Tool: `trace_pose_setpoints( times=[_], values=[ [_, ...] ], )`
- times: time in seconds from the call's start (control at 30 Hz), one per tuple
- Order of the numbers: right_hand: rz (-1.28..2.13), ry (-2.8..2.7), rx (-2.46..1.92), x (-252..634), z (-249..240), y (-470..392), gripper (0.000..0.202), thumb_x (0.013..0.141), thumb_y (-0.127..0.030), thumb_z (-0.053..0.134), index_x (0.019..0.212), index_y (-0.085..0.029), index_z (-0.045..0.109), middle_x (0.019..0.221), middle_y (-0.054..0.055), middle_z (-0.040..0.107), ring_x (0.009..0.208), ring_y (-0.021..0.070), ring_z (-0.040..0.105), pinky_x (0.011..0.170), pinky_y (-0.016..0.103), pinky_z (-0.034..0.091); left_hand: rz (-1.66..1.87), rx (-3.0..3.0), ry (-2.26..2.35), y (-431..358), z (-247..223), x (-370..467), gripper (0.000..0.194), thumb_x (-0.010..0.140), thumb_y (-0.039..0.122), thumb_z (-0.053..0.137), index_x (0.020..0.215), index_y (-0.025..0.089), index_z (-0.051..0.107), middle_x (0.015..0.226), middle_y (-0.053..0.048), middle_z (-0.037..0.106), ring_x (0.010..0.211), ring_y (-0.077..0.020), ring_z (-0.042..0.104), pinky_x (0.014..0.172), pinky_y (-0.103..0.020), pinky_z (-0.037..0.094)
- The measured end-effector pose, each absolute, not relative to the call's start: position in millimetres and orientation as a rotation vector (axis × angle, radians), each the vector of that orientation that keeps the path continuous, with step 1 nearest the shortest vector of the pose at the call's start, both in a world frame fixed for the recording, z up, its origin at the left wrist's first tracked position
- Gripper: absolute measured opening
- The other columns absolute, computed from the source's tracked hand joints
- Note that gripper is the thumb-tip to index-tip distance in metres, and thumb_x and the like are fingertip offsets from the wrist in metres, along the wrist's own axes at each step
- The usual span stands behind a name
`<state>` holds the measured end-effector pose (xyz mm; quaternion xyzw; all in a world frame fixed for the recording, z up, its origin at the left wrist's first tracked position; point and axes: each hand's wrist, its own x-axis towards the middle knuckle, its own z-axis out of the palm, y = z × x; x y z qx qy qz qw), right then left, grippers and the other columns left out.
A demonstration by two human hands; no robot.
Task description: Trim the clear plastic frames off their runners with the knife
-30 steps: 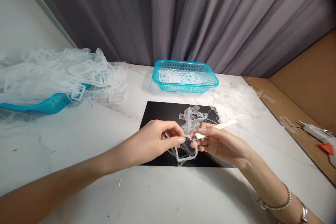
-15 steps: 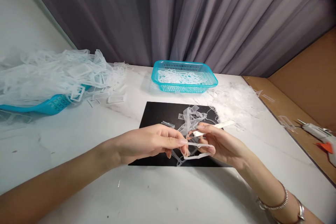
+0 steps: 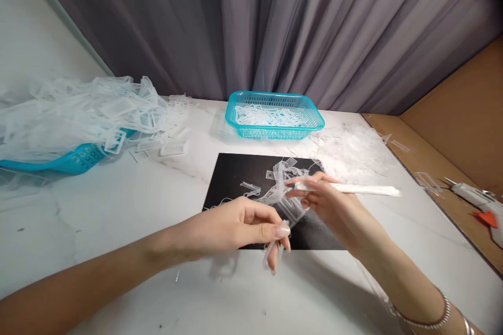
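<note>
from here i see my left grip pinched on a clear plastic piece at the black mat's near edge; my right grip holds a white tool.

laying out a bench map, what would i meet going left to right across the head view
Heap of translucent plastic frames, left bare hand pinching a thin translucent plastic strip, right bare hand holding a slim white stick, clear rectangular plastic frame, white metal-tipped tool.
</note>
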<state>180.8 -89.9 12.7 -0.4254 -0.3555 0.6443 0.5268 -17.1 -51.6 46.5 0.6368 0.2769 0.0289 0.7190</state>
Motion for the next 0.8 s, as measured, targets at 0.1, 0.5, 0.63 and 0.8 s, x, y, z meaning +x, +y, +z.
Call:
trace_pose_setpoints(
  times=[0.1, 0.5, 0.63, 0.8],
  values=[
    [1.424, -0.92, -1.092, 190.5, 23.1, -94.8, 0.019, 0.082, -0.03, 0.062, 0.068, -0.02, 0.054, 0.071, 0.002, 0.065, 0.08, 0.0192, 0.063, 0.06, 0.026, 0.042, 0.148, 1.428, 0.654, -52.0, 45.1, -16.0, 0.024, 0.087, 0.035, 0.05, 0.082, 0.018, 0.066, 0.073, 0.0, 0.069, 0.092, -0.0151, 0.059, 0.089, -0.027, 0.04],
    [1.344, -1.217, -1.345, 184.3, 23.9, -105.7, 0.027, 0.082, -0.041, 0.06, 0.064, -0.021, 0.055, 0.07, 0.0, 0.062, 0.079, 0.0188, 0.059, 0.07, 0.03, 0.041, 0.316, 1.903, 1.037, -61.4, 43.3, -13.2, 0.024, 0.085, 0.034, 0.051, 0.076, 0.024, 0.071, 0.081, 0.003, 0.069, 0.082, -0.0162, 0.057, 0.075, -0.026, 0.039],
    [1.407, -1.185, -1.287, 178.7, 25.2, -106.9, 0.025, 0.083, -0.039, 0.06, 0.065, -0.022, 0.054, 0.079, 0.0, 0.067, 0.084, 0.0178, 0.06, 0.074, 0.029, 0.042, 0.374, 2.063, 1.074, -62.3, 34.8, -11.9, 0.022, 0.083, 0.033, 0.054, 0.07, 0.024, 0.07, 0.077, 0.003, 0.07, 0.082, -0.0172, 0.056, 0.08, -0.029, 0.038],
    [1.433, -1.168, -1.238, 175.1, 23.8, -107.9, 0.024, 0.084, -0.036, 0.06, 0.066, -0.022, 0.053, 0.089, 0.001, 0.07, 0.09, 0.0168, 0.061, 0.078, 0.028, 0.042, 0.391, 2.132, 1.058, -63.7, 34.5, -11.8, 0.024, 0.084, 0.032, 0.054, 0.067, 0.023, 0.069, 0.075, 0.003, 0.07, 0.081, -0.0168, 0.055, 0.08, -0.029, 0.038]
  ],
)
